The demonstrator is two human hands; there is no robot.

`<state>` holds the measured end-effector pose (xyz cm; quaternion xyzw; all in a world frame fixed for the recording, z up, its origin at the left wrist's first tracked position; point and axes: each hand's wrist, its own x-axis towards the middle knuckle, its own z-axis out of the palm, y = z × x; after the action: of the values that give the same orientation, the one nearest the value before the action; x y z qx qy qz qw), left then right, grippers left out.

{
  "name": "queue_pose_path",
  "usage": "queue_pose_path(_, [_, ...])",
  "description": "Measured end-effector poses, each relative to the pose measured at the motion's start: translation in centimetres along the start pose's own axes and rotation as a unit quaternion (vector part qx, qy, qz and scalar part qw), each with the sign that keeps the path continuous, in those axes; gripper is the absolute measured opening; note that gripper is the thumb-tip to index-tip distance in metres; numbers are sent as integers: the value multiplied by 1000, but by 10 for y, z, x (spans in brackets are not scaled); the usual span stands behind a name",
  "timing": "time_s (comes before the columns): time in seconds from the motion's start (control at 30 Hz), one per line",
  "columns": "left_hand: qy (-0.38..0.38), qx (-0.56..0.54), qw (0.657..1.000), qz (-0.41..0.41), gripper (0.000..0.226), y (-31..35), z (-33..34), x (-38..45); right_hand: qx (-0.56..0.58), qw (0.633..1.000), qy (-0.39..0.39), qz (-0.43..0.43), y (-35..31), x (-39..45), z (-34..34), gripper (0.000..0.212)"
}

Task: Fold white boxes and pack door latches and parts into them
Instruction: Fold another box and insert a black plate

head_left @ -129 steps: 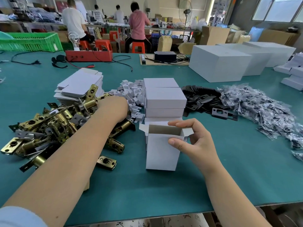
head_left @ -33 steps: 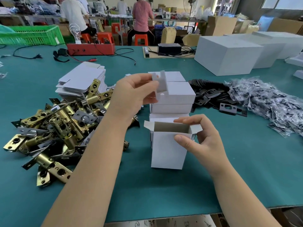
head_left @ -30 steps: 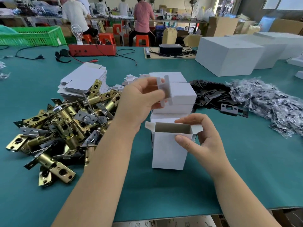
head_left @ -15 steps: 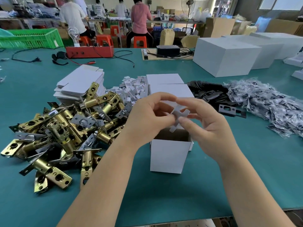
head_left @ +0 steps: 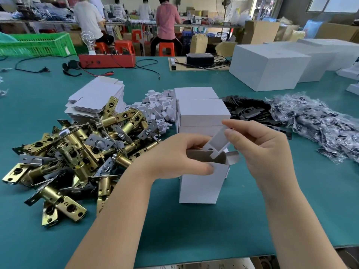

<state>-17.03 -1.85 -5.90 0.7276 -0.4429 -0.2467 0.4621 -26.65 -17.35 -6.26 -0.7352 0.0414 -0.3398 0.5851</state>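
1. The open white box [head_left: 200, 183] is standing upright on the green table [head_left: 194, 230], close to the person, so both hands can reach it easily.
2. The left hand [head_left: 174, 158] is gripping the box's top edge, thumb on the front and fingers tucked over the rim. I think it is doing this so the box is not tipping.
3. The right hand [head_left: 262, 150] is pinching a small white card piece [head_left: 218, 143] between thumb and fingers. The piece is tilting, with its low end just at the box's mouth, so it looks like it is going inside.
4. The box flaps are standing open, which is leaving room for parts.
5. The brass door latches [head_left: 77, 152] are lying in a big pile just left of the box, near the left hand. None is in a hand.
6. More white card pieces [head_left: 159, 107] and flat unfolded boxes [head_left: 97, 96] are waiting behind the pile.
7. Closed white boxes [head_left: 202, 111] are stacking up right behind the open one, likely the finished ones.
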Motion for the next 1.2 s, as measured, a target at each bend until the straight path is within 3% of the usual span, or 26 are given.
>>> queue_pose_path(0.17, [5, 27, 1000, 8, 35, -1, 4, -4, -178, 979, -4, -100, -11, -10, 0, 19])
queue_pose_path(0.37, [5, 3, 1000, 15, 40, -3, 3, -4, -343, 904, 71, -245, -13, -14, 7, 12])
queue_pose_path(0.53, [-47, -74, 996, 17, 40, -1, 2, -7, -342, 903, 63, -254, -10, -19, 14, 9])
queue_pose_path(0.67, [-83, -41, 995, 37, 52, 0, -2, -9, -327, 901, 75, -276, -7, -24, 15, 3])
queue_pose_path(0.77, [-81, 5, 996, 41, 59, -2, -5, -9, -313, 898, 107, -289, -6, -26, 15, 4])
queue_pose_path(1.2, [-80, -35, 996, 13, 65, -5, -3, -9, -288, 902, 116, -301, 10, -36, 17, 4])
